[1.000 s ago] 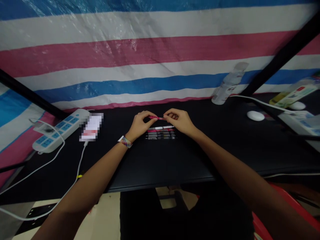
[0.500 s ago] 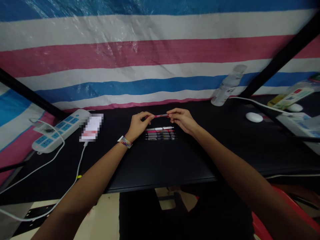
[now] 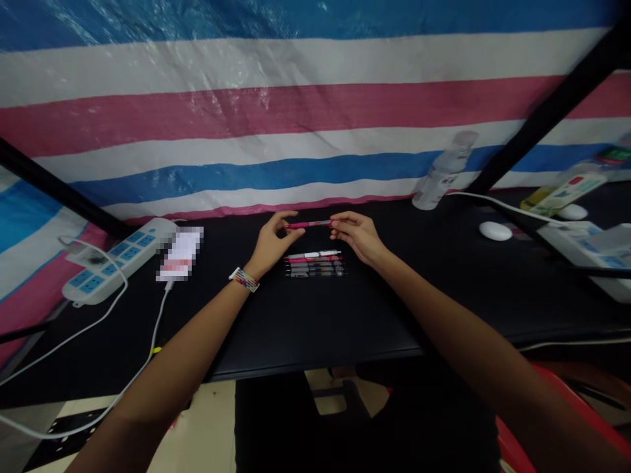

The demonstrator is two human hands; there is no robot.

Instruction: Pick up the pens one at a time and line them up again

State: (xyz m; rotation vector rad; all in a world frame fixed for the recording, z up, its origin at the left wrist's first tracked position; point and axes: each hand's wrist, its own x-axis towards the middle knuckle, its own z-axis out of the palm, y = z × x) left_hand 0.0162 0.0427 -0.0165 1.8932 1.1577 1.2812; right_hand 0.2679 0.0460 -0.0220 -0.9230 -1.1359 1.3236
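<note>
A red pen (image 3: 308, 225) lies level between my two hands, above a row of pens. My right hand (image 3: 359, 236) pinches its right end. Around the pen's left end, the thumb and forefinger of my left hand (image 3: 274, 242) are spread apart, with a gap between the fingertips. Just nearer to me, a white pen (image 3: 315, 254) heads the row on the black table (image 3: 315, 322). Below it come a red pen (image 3: 315, 260) and several dark, clear-barrelled pens (image 3: 315, 270), all side by side and pointing left to right.
At left are a power strip (image 3: 131, 256) and a phone (image 3: 181, 253) on a white charging cable (image 3: 158, 315). A plastic bottle (image 3: 441, 174), a white mouse-like oval object (image 3: 495, 230) and a yellowish bottle (image 3: 557, 194) stand or lie at right. A striped sheet (image 3: 305, 112) hangs behind.
The thumb and forefinger of my left hand have parted from their pinch on the red pen. My right hand still grips the pen's right end. The view has shifted slightly.
</note>
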